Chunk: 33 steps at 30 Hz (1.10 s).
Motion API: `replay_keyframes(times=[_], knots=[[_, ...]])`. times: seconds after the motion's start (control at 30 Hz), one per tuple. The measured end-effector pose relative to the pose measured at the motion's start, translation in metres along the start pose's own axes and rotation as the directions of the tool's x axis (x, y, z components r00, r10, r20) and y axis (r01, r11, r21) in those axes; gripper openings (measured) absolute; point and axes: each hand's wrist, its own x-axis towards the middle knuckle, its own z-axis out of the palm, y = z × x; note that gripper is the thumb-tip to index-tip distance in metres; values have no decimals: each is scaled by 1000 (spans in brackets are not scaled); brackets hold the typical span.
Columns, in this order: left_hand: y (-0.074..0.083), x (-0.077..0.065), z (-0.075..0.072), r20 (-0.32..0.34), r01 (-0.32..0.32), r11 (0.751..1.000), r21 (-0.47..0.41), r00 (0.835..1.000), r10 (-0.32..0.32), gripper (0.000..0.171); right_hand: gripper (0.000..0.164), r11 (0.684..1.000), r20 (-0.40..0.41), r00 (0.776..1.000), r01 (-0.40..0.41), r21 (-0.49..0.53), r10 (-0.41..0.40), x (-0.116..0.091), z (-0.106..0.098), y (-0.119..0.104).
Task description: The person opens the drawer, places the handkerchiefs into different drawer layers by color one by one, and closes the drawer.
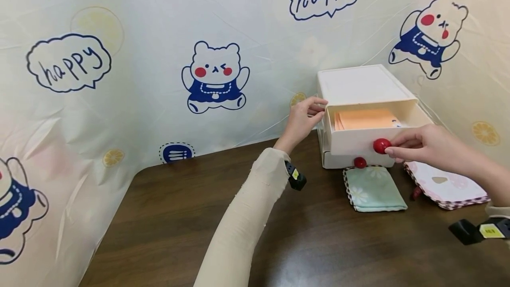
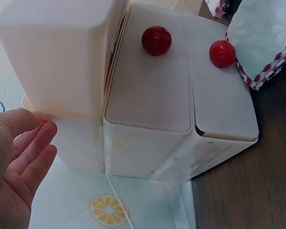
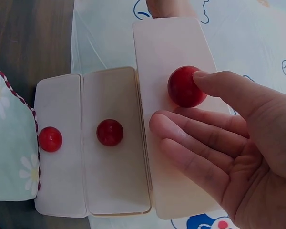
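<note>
A small white drawer cabinet (image 1: 364,84) stands against the backdrop. Its top drawer (image 1: 350,141) is pulled out, showing a stack of orange paper-like sheets (image 1: 368,118) inside. My right hand (image 1: 434,147) pinches the red round knob (image 3: 186,87) of that drawer, with the thumb on it and the index finger partly hidden behind. The other fingers lie loosely bent beside the drawer front. My left hand (image 1: 300,121) touches the cabinet's left side with thumb and fingertips, the fingers only slightly bent. In the left wrist view, two lower drawers with red knobs (image 2: 156,40) sit shut.
A folded green flowered cloth (image 1: 374,189) lies on the brown table (image 1: 191,225) before the cabinet. To its right is a folded white and pink cloth (image 1: 446,185) with a checked edge. A printed backdrop sheet (image 1: 151,79) hangs directly behind.
</note>
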Motion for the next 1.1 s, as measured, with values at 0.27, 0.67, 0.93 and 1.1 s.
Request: replay_keyframes(times=[0.27, 0.67, 0.93, 1.1], knots=[[-1, 0, 0, -5, -19, 1000, 5, 1000, 19, 22, 21, 996, 54, 997, -51, 73, 47, 9, -4, 1], [-2, 1, 2, -2, -8, 1000, 12, 1000, 8, 21, 16, 1000, 41, 999, -21, 15, 21, 24, -7, 10], [-1, 0, 2, 4, -11, 1000, 12, 1000, 11, 22, 15, 1000, 35, 999, -2, 4, 2, 32, -8, 14], [0, 0, 0, 10, -14, 1000, 23, 1000, 14, 23, 17, 1000, 41, 999, -17, -18, 18, 39, -9, 15]])
